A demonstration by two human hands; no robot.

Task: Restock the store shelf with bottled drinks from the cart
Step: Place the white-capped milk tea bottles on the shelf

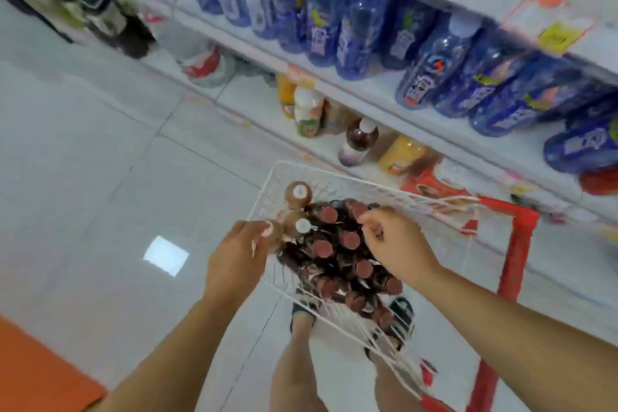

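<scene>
Both hands are reaching into the white wire cart basket (337,177): left hand (237,257) curling around a white-capped brown bottle (272,234), right hand (394,244) pinching among shrink-wrapped red-capped dark bottles (347,254), apparently freeing stock for shelving.

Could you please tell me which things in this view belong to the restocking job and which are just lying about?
Part of the job:
- white wire cart basket
- shrink-wrapped pack of dark red-capped bottles
- brown white-capped bottles in the basket
- left hand and right hand, both at the bottles
- white store shelf

Just there:
- blue plastic bottles already shelved
- orange floor patch
</scene>
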